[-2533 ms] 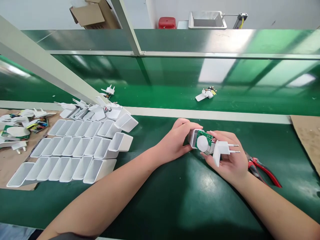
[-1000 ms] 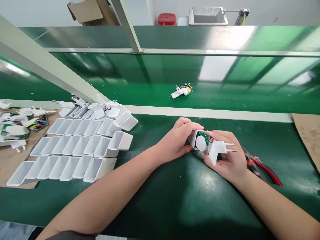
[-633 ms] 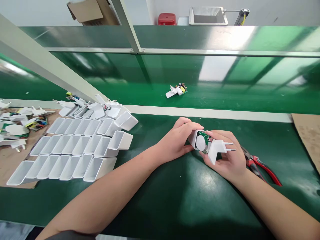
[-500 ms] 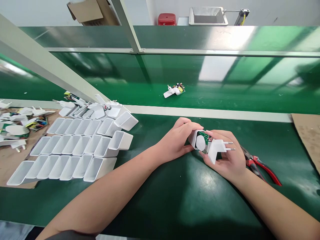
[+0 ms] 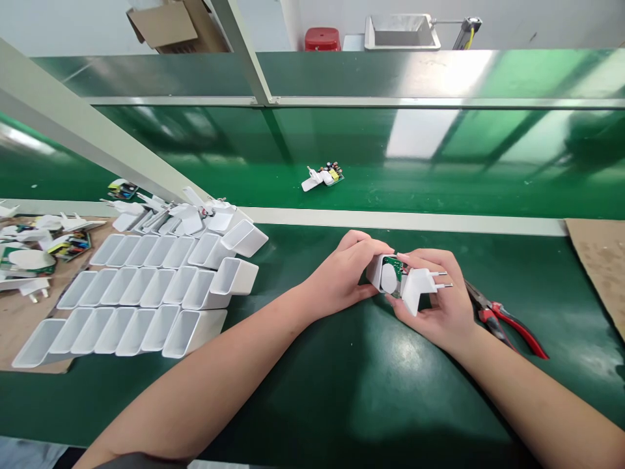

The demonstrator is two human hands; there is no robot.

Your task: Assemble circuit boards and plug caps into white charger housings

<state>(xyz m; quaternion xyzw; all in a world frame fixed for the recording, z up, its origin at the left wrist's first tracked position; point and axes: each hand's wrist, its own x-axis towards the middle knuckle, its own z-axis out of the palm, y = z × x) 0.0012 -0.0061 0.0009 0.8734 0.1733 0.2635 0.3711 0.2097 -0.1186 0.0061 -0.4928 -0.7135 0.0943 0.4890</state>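
Note:
My left hand [image 5: 349,270] is closed around a white plastic charger housing [image 5: 375,272], its open end turned to the right. In my right hand [image 5: 442,293] is a charger circuit board [image 5: 393,263], green with a white round pad, its inner end partly inside the housing's mouth. A white plug cover [image 5: 418,286] with two metal pins hangs at the board's outer end, tilted away from the housing. My right fingertips grip the board near the housing's rim. How deep the board sits is hidden.
Rows of white housings [image 5: 124,286] stand at left. Beyond them lie boards with plug covers [image 5: 185,218], more on cardboard [image 5: 19,326]. One board assembly [image 5: 325,176] rests on the rear green surface. Red-handled pliers [image 5: 508,319] lie right of my right hand; cardboard [image 5: 598,260] is farther right.
The plug cover has swung slightly and a little more of the board seems to be inside the housing. Both hands keep their hold; the whole view has shifted slightly.

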